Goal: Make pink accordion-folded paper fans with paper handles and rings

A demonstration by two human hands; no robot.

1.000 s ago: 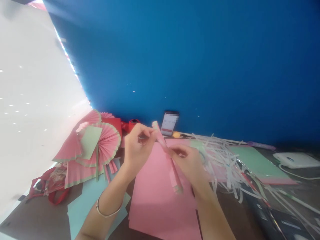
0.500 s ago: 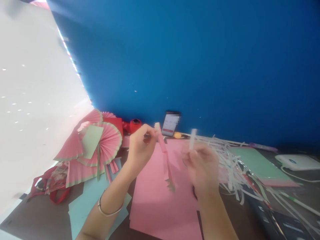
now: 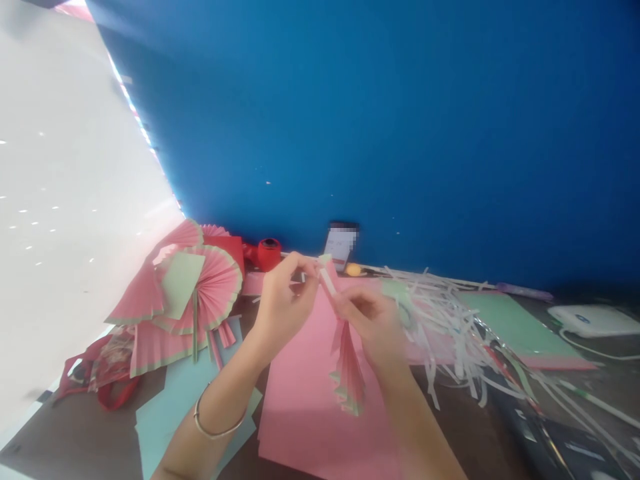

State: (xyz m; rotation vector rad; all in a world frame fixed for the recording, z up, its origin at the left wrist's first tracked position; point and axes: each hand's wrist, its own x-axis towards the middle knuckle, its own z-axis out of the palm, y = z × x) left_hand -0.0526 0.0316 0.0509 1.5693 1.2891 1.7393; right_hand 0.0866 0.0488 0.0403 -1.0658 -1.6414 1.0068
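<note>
Between my hands is a pleated pink paper fan (image 3: pixel 351 373) with green edges, narrow at the top and spreading at its lower end. My left hand (image 3: pixel 287 293) pinches it near its upper end. A short white strip (image 3: pixel 329 283) lies along the folded paper there. My right hand (image 3: pixel 373 323) is closed, thumb and fingers pressed on the strip and the folds just below. Under the fan lie large pink paper sheets (image 3: pixel 305 407).
Finished-looking pink and green fans (image 3: pixel 220 287) are piled at left, beside light-blue sheets (image 3: pixel 155 417). A phone (image 3: pixel 341 243) leans on the blue wall. At right are tangled white strips (image 3: pixel 460 327), a green sheet pack (image 3: pixel 520 327) and a white device (image 3: pixel 595 321).
My right hand has moved left and brought the white strip onto the pleated paper. The fan's lower end has spread wider. My left hand keeps its pinch.
</note>
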